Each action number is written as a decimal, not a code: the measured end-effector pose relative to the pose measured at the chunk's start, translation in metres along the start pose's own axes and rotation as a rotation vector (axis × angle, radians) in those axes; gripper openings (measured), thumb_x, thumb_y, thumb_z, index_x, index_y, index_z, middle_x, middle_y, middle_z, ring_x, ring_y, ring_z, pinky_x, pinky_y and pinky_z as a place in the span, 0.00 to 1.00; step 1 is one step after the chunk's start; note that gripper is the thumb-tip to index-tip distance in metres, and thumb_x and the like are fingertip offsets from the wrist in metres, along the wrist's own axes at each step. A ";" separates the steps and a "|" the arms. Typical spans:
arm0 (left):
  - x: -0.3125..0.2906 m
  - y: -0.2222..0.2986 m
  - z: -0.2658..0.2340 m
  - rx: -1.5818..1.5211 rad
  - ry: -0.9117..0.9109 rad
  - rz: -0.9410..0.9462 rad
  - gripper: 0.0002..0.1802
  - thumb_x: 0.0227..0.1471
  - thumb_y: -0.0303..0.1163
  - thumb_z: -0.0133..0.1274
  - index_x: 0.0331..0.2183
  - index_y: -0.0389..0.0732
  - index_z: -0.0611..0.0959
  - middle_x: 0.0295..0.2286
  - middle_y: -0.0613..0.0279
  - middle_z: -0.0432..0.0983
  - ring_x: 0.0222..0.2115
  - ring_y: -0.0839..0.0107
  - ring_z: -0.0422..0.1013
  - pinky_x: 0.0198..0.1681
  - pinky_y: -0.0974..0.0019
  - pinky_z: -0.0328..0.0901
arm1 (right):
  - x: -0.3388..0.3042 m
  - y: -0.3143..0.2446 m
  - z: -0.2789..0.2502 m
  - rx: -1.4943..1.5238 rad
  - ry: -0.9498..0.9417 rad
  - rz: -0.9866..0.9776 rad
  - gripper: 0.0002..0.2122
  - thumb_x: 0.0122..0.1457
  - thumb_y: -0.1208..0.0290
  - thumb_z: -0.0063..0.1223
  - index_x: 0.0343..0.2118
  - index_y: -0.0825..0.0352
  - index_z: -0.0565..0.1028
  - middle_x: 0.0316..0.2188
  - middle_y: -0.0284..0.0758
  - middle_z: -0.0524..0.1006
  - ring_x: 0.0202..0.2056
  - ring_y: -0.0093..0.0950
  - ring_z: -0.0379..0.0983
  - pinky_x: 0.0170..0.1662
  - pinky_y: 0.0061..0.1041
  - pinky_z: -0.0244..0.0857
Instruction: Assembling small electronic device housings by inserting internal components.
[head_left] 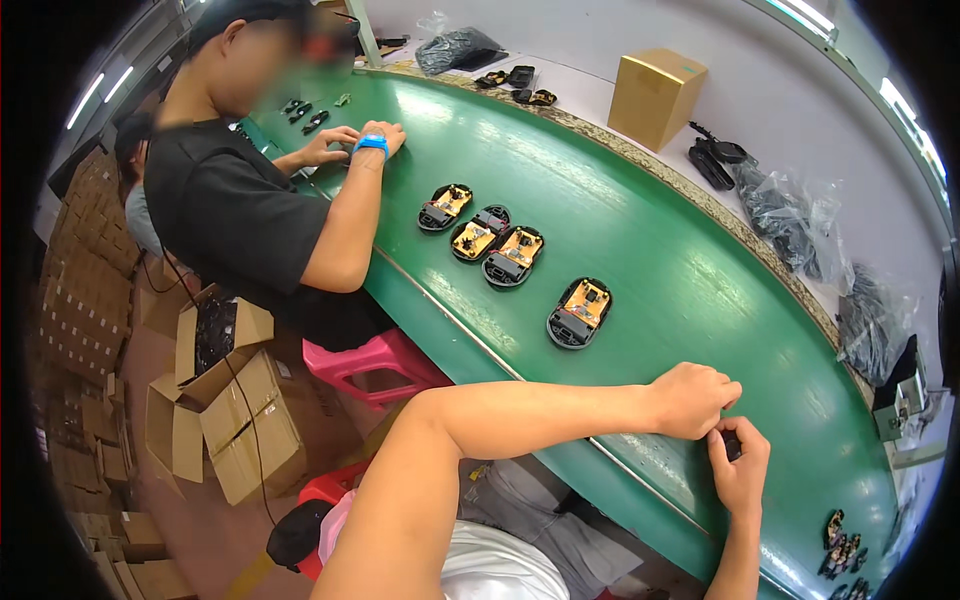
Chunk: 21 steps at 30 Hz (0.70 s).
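Note:
My left hand reaches across from the left, its fingers curled and closed right above my right hand. What its fingertips hold, if anything, is hidden. My right hand is closed around a small black piece, mostly covered by the fingers. Both hands meet over the green table near its front edge. To their left lies an open oval black casing with a yellow circuit board, looking like an opened computer mouse. Farther left rest several similar ones, among them a casing beside another casing.
At the left a co-worker leans over the table. Several circuit board pieces lie at the near right. Along the back ledge stand a brown box and plastic bags of dark parts. Cartons and a pink stool occupy the floor.

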<state>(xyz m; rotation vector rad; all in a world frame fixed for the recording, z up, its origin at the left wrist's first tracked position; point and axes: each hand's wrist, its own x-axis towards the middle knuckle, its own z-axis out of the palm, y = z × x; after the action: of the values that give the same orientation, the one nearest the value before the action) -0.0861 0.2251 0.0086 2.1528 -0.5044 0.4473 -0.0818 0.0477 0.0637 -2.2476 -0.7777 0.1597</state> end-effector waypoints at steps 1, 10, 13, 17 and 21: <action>-0.001 -0.001 0.000 -0.002 -0.001 -0.002 0.06 0.44 0.25 0.53 0.29 0.38 0.77 0.25 0.52 0.77 0.29 0.50 0.75 0.33 0.51 0.70 | -0.002 -0.005 0.003 -0.062 0.012 -0.056 0.04 0.52 0.78 0.59 0.30 0.71 0.75 0.26 0.40 0.76 0.26 0.34 0.73 0.30 0.29 0.66; 0.001 -0.008 -0.011 -0.096 -0.051 0.044 0.07 0.46 0.25 0.52 0.31 0.39 0.80 0.29 0.52 0.78 0.32 0.51 0.76 0.37 0.53 0.71 | -0.019 -0.010 0.021 -0.401 0.093 -0.448 0.09 0.49 0.74 0.63 0.34 0.62 0.77 0.32 0.34 0.74 0.29 0.32 0.76 0.30 0.30 0.71; 0.012 -0.015 -0.009 -0.085 -0.075 0.048 0.07 0.48 0.25 0.54 0.34 0.39 0.81 0.30 0.52 0.79 0.31 0.52 0.76 0.35 0.56 0.71 | -0.014 0.017 0.013 -0.281 0.059 -0.462 0.06 0.53 0.69 0.59 0.32 0.62 0.75 0.31 0.35 0.74 0.30 0.34 0.76 0.28 0.32 0.72; 0.009 -0.018 -0.033 -0.061 -0.140 -0.047 0.03 0.50 0.21 0.55 0.31 0.36 0.81 0.25 0.54 0.77 0.24 0.64 0.74 0.28 0.65 0.68 | 0.009 0.026 0.030 0.055 0.153 -0.330 0.08 0.56 0.66 0.57 0.37 0.61 0.74 0.33 0.37 0.73 0.33 0.40 0.76 0.34 0.39 0.72; 0.010 -0.008 -0.025 -0.055 -0.223 0.027 0.04 0.51 0.20 0.53 0.32 0.34 0.79 0.25 0.58 0.76 0.24 0.72 0.72 0.28 0.68 0.66 | 0.016 0.044 0.021 0.030 0.183 -0.215 0.07 0.53 0.68 0.57 0.31 0.65 0.74 0.31 0.39 0.74 0.30 0.43 0.75 0.33 0.40 0.71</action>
<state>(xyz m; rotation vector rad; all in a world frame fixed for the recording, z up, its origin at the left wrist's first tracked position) -0.0773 0.2475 0.0223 2.1561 -0.6628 0.2060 -0.0546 0.0455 0.0202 -2.0985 -0.9035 -0.1339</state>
